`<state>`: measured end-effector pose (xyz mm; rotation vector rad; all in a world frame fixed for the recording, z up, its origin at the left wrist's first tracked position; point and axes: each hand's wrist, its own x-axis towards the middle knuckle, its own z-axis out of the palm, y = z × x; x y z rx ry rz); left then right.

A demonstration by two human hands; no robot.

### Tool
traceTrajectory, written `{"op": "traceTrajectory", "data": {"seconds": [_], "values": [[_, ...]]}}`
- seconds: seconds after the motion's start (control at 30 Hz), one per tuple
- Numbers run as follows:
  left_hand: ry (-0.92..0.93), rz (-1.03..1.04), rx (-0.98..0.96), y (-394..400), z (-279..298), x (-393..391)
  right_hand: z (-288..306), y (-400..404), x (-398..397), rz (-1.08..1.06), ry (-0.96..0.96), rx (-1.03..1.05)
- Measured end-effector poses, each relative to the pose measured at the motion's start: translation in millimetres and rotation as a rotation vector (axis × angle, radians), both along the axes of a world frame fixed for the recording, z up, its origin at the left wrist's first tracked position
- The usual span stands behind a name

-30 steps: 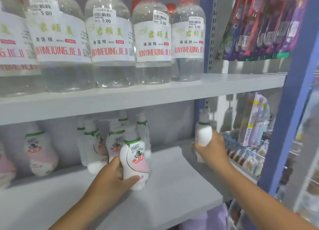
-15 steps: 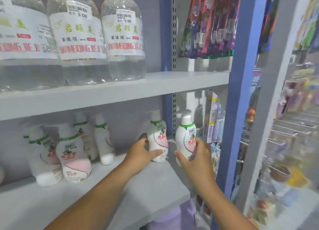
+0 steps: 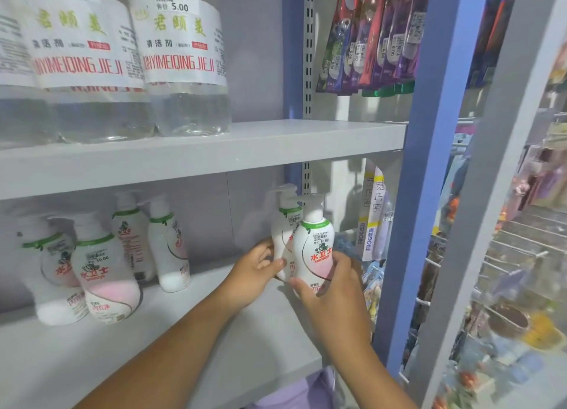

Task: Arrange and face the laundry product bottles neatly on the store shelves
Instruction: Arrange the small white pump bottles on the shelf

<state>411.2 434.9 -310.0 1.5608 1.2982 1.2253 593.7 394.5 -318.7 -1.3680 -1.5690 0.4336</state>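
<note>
Two white-and-pink pump bottles stand at the right end of the lower grey shelf (image 3: 245, 341). My right hand (image 3: 334, 289) grips the front pump bottle (image 3: 313, 243), whose label faces me. My left hand (image 3: 251, 273) holds the rear pump bottle (image 3: 283, 224), which stands just behind and touches the front one. Several more pump bottles (image 3: 104, 273) of the same kind stand in a loose group at the shelf's left, some turned sideways.
Large clear bottles (image 3: 184, 55) with white labels fill the upper shelf (image 3: 276, 144). A blue upright post (image 3: 414, 194) borders the shelf on the right. Hanging toothbrush packs (image 3: 368, 34) and small packaged goods (image 3: 372, 212) lie beyond it.
The two held bottles have come together, the right one now in front of the left one. The view has shifted closer and to the right.
</note>
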Motion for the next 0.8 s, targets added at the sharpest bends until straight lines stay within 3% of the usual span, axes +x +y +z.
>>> {"op": "traceTrajectory", "data": {"seconds": [0.27, 0.47, 0.8], "values": [[-0.022, -0.075, -0.05, 0.2, 4.4, -3.5, 4.9, 11.7, -1.0, 0.047, 0.001, -0.046], [-0.01, -0.073, -0.067, 0.7, 1.0, -1.7, 7.9, 10.2, -5.0, 0.023, -0.1, -0.04], [-0.004, -0.047, -0.068, -1.9, 1.3, 1.9, 12.3, 7.7, -3.7, 0.056, -0.059, -0.039]]}}
